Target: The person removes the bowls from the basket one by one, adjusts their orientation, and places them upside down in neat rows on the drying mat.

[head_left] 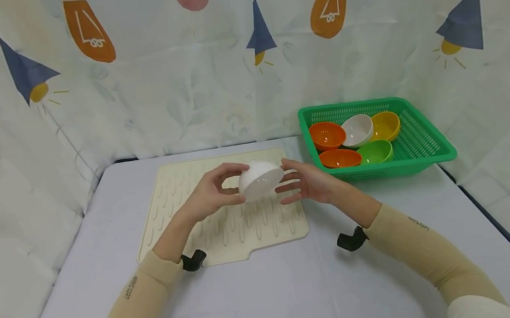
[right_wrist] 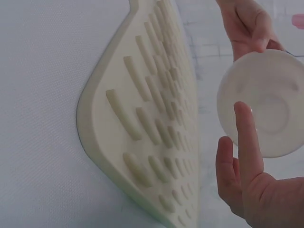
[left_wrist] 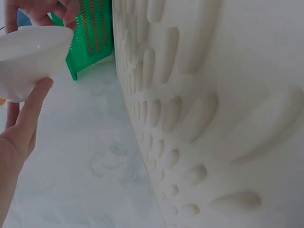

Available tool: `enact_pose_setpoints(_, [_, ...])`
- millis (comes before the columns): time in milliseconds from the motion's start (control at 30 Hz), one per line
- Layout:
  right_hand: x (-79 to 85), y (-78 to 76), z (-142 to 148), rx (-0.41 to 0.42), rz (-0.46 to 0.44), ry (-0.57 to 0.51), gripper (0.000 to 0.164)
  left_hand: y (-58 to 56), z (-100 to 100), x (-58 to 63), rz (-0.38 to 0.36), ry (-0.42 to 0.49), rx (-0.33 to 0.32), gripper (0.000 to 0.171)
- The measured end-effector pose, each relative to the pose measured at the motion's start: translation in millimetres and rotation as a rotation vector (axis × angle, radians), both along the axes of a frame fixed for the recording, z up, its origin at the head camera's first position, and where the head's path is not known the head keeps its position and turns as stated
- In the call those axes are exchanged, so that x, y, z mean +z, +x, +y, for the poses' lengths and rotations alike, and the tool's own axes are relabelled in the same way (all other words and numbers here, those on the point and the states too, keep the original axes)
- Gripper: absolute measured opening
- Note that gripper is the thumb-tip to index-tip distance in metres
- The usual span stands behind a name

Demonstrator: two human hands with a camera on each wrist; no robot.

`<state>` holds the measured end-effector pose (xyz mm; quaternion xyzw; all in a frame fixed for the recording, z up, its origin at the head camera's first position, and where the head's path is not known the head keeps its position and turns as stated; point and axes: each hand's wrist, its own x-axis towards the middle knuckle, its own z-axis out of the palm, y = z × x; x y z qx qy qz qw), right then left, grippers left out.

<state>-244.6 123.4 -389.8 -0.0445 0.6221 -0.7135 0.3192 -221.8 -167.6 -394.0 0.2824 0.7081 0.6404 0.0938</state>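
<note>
The left hand [head_left: 210, 193] is pinching the tilted white bowl [head_left: 259, 181] above the mat [head_left: 226, 245], seemingly to steady it, while the right hand [head_left: 314, 181] is holding its fingers apart beside the rim.

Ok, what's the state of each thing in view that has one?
Mat: flat on table.
Left hand: gripping held bowl.
Right hand: fingers extended beside held bowl; contact unclear.
Held bowl: tilted, above mat.
Basket: upright.
Back orange bowl: in basket.
Front orange bowl: in basket.
Other white bowl: in basket.
Yellow bowl: in basket.
Green bowl: in basket.
</note>
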Motion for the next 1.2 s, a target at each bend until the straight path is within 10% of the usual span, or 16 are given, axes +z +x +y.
enact_pose_setpoints(700, [3.5, -2.7, -2.7, 0.062, 0.019, 0.045, 0.06, 6.5, 11.7, -1.1, 0.897, -0.416, -0.041, 0.059])
enact_pose_setpoints(1200, [6.6, 3.0, -9.8, 0.052, 0.068, 0.157, 0.06, 15.0, 24.1, 2.6, 1.158, -0.602, -0.024, 0.058])
